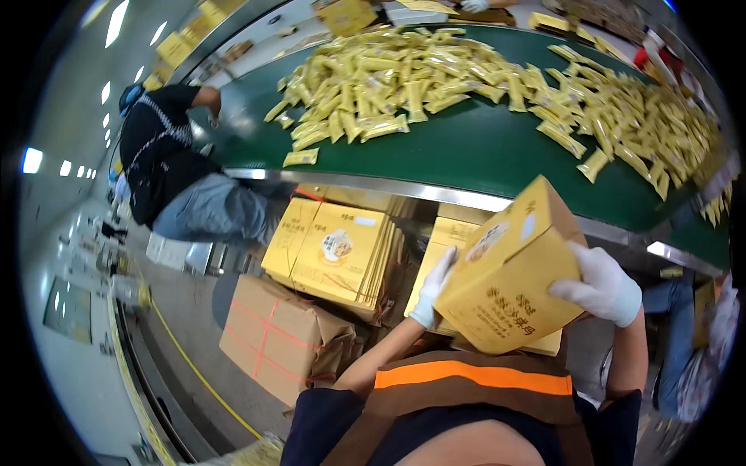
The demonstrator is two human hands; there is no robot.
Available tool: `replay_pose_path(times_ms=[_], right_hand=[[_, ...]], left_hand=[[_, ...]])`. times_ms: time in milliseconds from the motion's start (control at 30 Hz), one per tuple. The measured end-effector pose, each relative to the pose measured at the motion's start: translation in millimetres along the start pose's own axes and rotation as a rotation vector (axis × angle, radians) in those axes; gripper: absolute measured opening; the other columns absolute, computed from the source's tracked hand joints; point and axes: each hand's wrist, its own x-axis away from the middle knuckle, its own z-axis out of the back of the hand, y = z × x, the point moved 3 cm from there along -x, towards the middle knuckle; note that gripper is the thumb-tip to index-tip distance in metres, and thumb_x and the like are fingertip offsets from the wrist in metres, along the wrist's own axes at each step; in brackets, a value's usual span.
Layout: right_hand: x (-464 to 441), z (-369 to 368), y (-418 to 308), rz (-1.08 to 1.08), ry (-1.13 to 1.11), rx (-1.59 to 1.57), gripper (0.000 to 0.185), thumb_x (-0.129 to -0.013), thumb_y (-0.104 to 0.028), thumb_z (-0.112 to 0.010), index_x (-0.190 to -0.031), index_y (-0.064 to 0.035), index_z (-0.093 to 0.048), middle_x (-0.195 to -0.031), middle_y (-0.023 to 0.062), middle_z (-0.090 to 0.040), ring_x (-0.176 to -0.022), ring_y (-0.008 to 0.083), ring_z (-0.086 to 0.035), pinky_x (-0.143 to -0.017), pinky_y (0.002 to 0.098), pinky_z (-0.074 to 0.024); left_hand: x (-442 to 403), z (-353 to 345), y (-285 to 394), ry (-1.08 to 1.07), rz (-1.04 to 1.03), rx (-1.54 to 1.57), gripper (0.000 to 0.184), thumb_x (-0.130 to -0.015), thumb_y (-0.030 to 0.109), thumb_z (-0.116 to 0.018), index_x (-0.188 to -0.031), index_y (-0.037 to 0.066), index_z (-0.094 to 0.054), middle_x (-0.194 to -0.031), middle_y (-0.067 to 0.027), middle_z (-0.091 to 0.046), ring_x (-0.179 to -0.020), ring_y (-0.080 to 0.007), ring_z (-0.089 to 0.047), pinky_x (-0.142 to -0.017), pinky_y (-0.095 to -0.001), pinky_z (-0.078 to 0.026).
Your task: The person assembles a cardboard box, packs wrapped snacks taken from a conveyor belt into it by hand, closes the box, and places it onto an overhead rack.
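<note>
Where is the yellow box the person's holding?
The yellow box is right of centre in the head view, between the left hand and right hand, near the green belt.

Pretty bright shot, lit by white ceiling lights (pixel 117 23) on the left; the metal rail (pixel 435 193) catches some glare. Heavy fisheye bend, black corners, far left goes kinda soft.

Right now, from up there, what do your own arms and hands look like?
Both the left hand and the right hand wear white gloves with no cables in sight. The forearms are bare, below short, dark navy sleeves.
</note>
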Motion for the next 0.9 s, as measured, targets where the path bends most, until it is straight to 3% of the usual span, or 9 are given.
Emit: replay_pose_path(times_ms=[33, 100, 200, 300, 400, 533, 633, 733, 900], right_hand=[[-11.4, -1.0, -5.3, 0.009, -0.130, 0.240, 0.048, -0.083, -0.035, -0.070, -0.118, -0.0040, -0.058, -0.087, 0.0194, -0.068, -0.083, 0.0313, -0.069, -0.074, 0.0401, -0.0526], [-32.6, -16.2, -24.3, -0.047, -0.333, 0.568, 0.040, -0.087, -0.036, -0.066, -0.116, -0.0092, -0.058, -0.082, 0.0227, -0.065, -0.083, 0.0421, -0.064, -0.073, 0.0480, -0.0504], [-76.7, -74.6, -23.0, 0.316, -0.361, 0.577, 0.034, -0.088, -0.030, -0.062, -0.112, -0.0058, -0.059, -0.092, 0.0186, -0.068, -0.092, 0.0361, -0.066, -0.082, 0.0466, -0.0526], [-96.3, -94.1, -37.3, 0.287, -0.286, 0.451, 0.028, -0.088, -0.028, -0.061, -0.100, -0.0039, -0.066, -0.096, 0.0192, -0.070, -0.093, 0.0353, -0.067, -0.085, 0.0450, -0.0529], [-73.7, -62.3, -22.7, 0.151, -0.221, 0.394, 0.036, -0.096, -0.041, -0.050, -0.098, -0.0099, -0.070, -0.090, 0.0177, -0.070, -0.084, 0.0344, -0.068, -0.080, 0.0459, -0.0516], [-26.0, -65.5, 67.1, 0.121, 0.331, 0.926, 0.055, -0.086, -0.048, -0.062, -0.120, -0.0053, -0.064, -0.132, 0.0253, -0.055, -0.130, 0.0356, -0.049, -0.111, 0.0445, -0.0331], [-11.8, -103.5, 110.1, -0.224, 0.489, 0.151, 0.078, -0.082, -0.043, -0.065, -0.147, -0.0065, -0.041, -0.154, 0.0269, -0.029, -0.145, 0.0380, -0.027, -0.119, 0.0420, -0.0223], [2.1, -120.9, 93.0, -0.054, 0.453, -0.240, 0.084, -0.086, -0.031, -0.061, -0.156, -0.0107, -0.019, -0.157, 0.0293, -0.021, -0.147, 0.0437, -0.018, -0.119, 0.0464, -0.0204], [26.2, -103.1, 110.7, -0.158, 0.411, -0.224, 0.080, -0.086, -0.029, -0.060, -0.153, -0.0070, -0.024, -0.156, 0.0283, -0.023, -0.146, 0.0414, -0.023, -0.119, 0.0426, -0.0222]], left_hand=[[18.4, -0.6, 32.9, 0.103, 0.050, 0.130, 0.048, -0.096, 0.010, -0.056, -0.141, -0.003, -0.047, -0.136, -0.0123, -0.057, -0.121, -0.0221, -0.057, -0.105, -0.0315, -0.042], [11.7, 21.7, 66.4, 0.163, -0.427, -0.222, 0.050, -0.095, 0.005, -0.052, -0.144, -0.003, -0.042, -0.139, -0.0170, -0.055, -0.128, -0.0251, -0.053, -0.109, -0.0335, -0.039], [-9.2, 23.7, 166.2, 0.013, -0.589, -0.089, 0.049, -0.095, 0.013, -0.056, -0.141, -0.001, -0.045, -0.138, -0.0201, -0.054, -0.127, -0.0285, -0.054, -0.106, -0.0365, -0.041], [2.8, -14.9, 216.8, -0.242, -0.870, -1.003, 0.049, -0.095, 0.037, -0.054, -0.137, 0.012, -0.054, -0.138, -0.0130, -0.053, -0.130, -0.0356, -0.047, -0.105, -0.0523, -0.037], [-19.1, -6.0, 160.8, -0.446, -0.610, -1.531, 0.051, -0.082, 0.046, -0.068, -0.125, 0.019, -0.063, -0.144, -0.0095, -0.049, -0.139, -0.0340, -0.035, -0.099, -0.0541, -0.043], [-14.1, 9.2, 122.4, -0.556, -0.481, -1.037, 0.064, -0.086, 0.035, -0.066, -0.144, 0.020, -0.047, -0.160, -0.0187, -0.023, -0.148, -0.0425, -0.015, -0.116, -0.0553, -0.025], [-11.6, 1.0, 90.3, -0.631, -0.372, -0.400, 0.070, -0.090, 0.020, -0.053, -0.154, 0.011, -0.028, -0.163, -0.0204, -0.009, -0.152, -0.0327, -0.005, -0.121, -0.0419, -0.007], [14.6, -20.5, 82.9, -0.584, -0.294, -0.216, 0.075, -0.088, 0.020, -0.053, -0.155, 0.007, -0.022, -0.164, -0.0187, -0.009, -0.152, -0.0299, -0.005, -0.121, -0.0401, -0.005], [27.9, -42.2, 79.8, -0.547, -0.206, -0.085, 0.081, -0.086, 0.019, -0.053, -0.156, 0.001, -0.016, -0.164, -0.0179, -0.009, -0.152, -0.0280, -0.005, -0.122, -0.0384, -0.004]])
